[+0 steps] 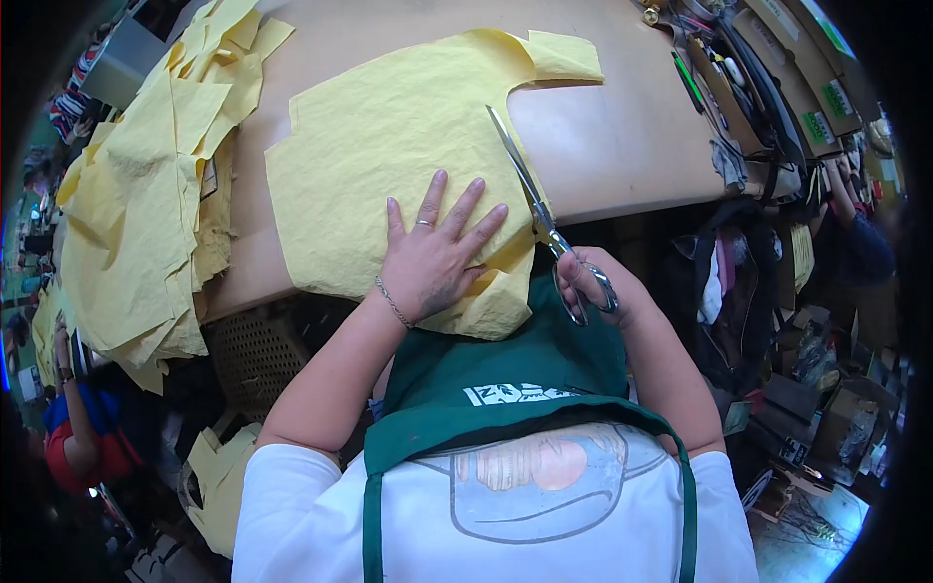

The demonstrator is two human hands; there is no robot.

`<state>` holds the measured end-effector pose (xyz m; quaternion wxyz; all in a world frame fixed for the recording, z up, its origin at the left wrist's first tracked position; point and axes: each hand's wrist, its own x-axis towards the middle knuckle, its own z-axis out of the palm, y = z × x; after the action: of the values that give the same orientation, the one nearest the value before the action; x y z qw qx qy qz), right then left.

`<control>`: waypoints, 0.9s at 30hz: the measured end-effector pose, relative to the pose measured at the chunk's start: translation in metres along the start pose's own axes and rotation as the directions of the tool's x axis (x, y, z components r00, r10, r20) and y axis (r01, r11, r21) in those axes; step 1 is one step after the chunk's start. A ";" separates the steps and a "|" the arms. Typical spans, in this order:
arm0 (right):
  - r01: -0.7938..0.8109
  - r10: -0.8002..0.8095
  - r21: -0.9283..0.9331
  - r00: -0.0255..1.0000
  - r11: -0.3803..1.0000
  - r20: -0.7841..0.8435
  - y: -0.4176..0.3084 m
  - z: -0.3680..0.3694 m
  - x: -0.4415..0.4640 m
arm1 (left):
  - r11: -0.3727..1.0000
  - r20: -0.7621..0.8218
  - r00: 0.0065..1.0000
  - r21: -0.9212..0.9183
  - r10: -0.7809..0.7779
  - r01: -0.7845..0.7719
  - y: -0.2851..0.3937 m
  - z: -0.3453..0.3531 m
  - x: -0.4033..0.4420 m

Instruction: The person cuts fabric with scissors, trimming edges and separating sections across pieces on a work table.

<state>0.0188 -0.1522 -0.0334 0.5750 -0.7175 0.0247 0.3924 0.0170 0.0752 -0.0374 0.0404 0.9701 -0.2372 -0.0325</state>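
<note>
Flatly, left hand splays on crinkled yellow sheet; right hand grips metal scissors.

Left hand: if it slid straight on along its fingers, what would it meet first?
Probably the scissors: the left hand lies on the yellow sheet with its index finger pointing toward the blades. Their height relative to the fingers is unclear.

the large sheet is plain pale yellow, matching the heaped pieces at left. the scissors are silver, the tabletop beige. the apron is dark green with white print; the shirt, white with a grey-and-pink picture. another person's top is red and blue.
</note>
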 end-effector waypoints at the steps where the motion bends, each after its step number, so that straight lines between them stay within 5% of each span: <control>1: -0.006 0.006 -0.003 1.000 1.000 0.003 -0.002 0.000 0.000 | 1.000 -0.009 1.000 -0.003 0.000 0.000 0.000 0.001 0.000; 27: -0.033 0.015 -0.126 0.989 0.991 -0.146 0.005 0.010 -0.013 | 0.994 0.042 0.999 -0.104 0.017 -0.012 0.006 -0.008 -0.008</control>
<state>0.0018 -0.1507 -0.0299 0.5196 -0.7791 0.0496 0.3471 0.0078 0.0746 -0.0287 0.0860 0.9640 -0.2430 -0.0654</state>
